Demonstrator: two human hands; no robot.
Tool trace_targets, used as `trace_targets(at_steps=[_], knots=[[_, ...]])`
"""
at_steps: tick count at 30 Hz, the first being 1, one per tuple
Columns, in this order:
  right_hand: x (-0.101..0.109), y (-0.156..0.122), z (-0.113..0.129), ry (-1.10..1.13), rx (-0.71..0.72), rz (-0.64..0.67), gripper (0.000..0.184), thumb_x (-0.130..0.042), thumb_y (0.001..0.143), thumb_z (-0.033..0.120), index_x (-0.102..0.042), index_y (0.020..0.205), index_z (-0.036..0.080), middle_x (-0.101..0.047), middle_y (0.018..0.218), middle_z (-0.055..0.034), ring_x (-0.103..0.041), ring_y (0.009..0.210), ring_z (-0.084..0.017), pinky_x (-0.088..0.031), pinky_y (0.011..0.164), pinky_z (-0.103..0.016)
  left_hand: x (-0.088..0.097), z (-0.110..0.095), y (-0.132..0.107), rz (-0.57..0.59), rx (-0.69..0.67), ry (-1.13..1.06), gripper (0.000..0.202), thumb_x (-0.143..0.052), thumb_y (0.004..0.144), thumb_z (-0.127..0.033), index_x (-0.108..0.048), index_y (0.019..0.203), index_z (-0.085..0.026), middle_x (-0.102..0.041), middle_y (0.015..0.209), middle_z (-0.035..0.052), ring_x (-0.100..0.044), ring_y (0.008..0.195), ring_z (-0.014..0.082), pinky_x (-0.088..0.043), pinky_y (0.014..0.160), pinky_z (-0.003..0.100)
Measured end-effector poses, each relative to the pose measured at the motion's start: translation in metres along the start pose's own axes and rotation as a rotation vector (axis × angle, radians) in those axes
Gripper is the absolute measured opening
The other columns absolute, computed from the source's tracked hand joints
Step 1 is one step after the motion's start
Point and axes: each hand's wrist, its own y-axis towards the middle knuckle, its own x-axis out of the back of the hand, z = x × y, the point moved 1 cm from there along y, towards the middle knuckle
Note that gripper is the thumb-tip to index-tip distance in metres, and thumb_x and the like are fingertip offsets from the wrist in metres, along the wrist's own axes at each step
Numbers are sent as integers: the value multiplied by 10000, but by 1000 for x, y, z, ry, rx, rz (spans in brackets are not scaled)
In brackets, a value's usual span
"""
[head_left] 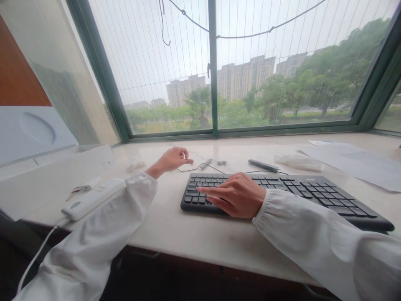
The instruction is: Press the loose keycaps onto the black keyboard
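A black keyboard [328, 196] lies slantwise on the white windowsill counter. Over its left part rests my right hand [234, 194], palm down, with the fingers stretched leftward across the keys. The fingers hold nothing that I can see. My left hand [172, 159] is beyond the keyboard's far left corner. Its fingers are loosely bent, the thumb points right, and a gap shows between thumb and forefinger. No held thing is visible there. A thin dark cable [185, 170] runs close by that hand and behind the keyboard. Just right of it lies a small grey strip [206, 163].
Behind the keyboard are a small grey piece [222, 162], a dark bar-shaped object [263, 165] and clear plastic wrapping [297, 162]. Papers [354, 161] lie at right. At left are a white power strip [94, 198], keys [82, 189] and a white box [59, 171]. A window [215, 83] closes the back.
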Motion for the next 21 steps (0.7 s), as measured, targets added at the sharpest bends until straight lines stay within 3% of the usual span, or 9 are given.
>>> trace_targets(at_steps=[1, 2, 6, 9, 11, 14, 21], knots=[[-1, 0, 0, 16, 6, 13, 319, -465, 978, 330, -682, 1211, 307, -742, 670, 9, -605, 509, -106, -217, 512, -291, 0, 10, 4, -119, 69, 153, 286, -691, 769, -494, -625, 817, -219, -555, 652, -32, -504, 601, 128, -334, 565, 238], [-2, -1, 1, 37, 19, 26, 311, -465, 978, 334, -698, 1183, 310, -747, 678, 4, -612, 517, -105, -221, 511, -287, -2, 19, 7, -166, 107, 268, 251, -671, 792, -481, -658, 883, -248, -623, 736, -21, -569, 682, 153, -385, 620, 249], [-4, 0, 3, 113, 13, 51, 292, -478, 963, 330, -739, 1094, 309, -759, 700, -8, -642, 549, -119, -237, 512, -271, -17, 42, 14, -124, 96, 336, 246, -559, 897, -419, -672, 1081, -302, -711, 1058, -1, -633, 985, 213, -463, 840, 312], [-3, 1, 7, 114, -60, 97, 286, -480, 956, 367, -743, 1056, 316, -758, 698, -10, -653, 568, -138, -229, 519, -265, -33, 44, 17, -67, 31, 359, 337, -522, 930, -371, -622, 1241, -287, -653, 1285, 25, -549, 1207, 237, -422, 1000, 342], [-1, 2, 9, 76, -74, 135, 323, -460, 962, 413, -704, 1151, 317, -759, 708, -20, -647, 559, -153, -212, 520, -271, -44, 43, 19, -27, -16, 372, 410, -517, 937, -368, -574, 1330, -265, -607, 1363, 50, -507, 1266, 252, -383, 1060, 366], [1, 3, 9, 28, -82, 161, 397, -411, 977, 456, -627, 1279, 316, -761, 733, -30, -643, 561, -173, -203, 522, -282, -54, 40, 21, 1, -69, 389, 435, -500, 942, -396, -581, 1340, -239, -603, 1367, 77, -522, 1245, 268, -383, 1062, 394], [4, 3, 3, 13, -108, 147, 382, -395, 986, 444, -647, 1241, 314, -772, 785, -34, -656, 590, -169, -196, 535, -279, -52, 35, 23, -110, -134, 401, 244, -562, 885, -371, -739, 986, -237, -734, 1042, 51, -614, 1042, 258, -469, 886, 352]])
